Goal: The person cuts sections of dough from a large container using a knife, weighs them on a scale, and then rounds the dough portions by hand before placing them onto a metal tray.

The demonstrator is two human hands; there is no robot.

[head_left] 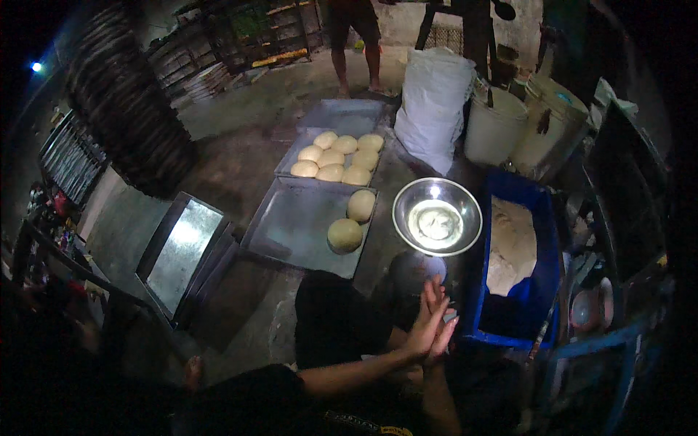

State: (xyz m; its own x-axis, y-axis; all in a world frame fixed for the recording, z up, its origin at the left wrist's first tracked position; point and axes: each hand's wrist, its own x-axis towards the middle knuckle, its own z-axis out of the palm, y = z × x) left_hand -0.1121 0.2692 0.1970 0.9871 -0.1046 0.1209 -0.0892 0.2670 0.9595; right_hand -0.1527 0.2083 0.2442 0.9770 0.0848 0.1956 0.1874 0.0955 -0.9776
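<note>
The bowl [437, 216] is polished metal, glossy, with a bright glare on its inside. The trays [294, 225] are dull grey sheet metal; one [182, 251] throws back a soft sheen. The dough balls [345, 235] look smooth and matt. The crate [542, 247] is blue plastic, slightly shiny. The sack [434, 102] is white woven cloth, creased. The buckets [494, 127] look like pale plastic. The floor [240, 145] is rough, stained concrete.

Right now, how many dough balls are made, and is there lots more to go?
Nine balls fill the far tray and two sit on the near tray, which has much bare room. The left hand and right hand are pressed together. A big lump of dough remains in the blue crate.
</note>
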